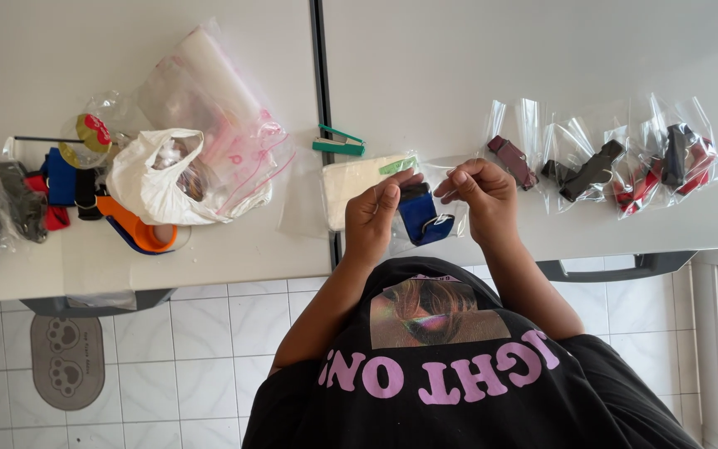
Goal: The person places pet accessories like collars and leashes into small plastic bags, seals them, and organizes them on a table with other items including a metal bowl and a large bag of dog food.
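My left hand [373, 218] and my right hand [480, 193] are together over the near edge of the white table [492, 66]. Both pinch the top of a small clear plastic bag [442, 218]. Inside it is a blue strap with a black buckle [420, 214]. The bag hangs between my thumbs and fingertips, just above the seam where two tabletops meet. A flat cream-coloured packet [351, 183] lies under my left hand's fingers.
Right of my hands lies a row of several clear bags holding dark, maroon and red buckled straps [608, 166]. A green clip [338, 143] lies behind. At left are a white plastic bag [155, 179], zip bags [209, 91], an orange tape dispenser [139, 233] and more straps [22, 199].
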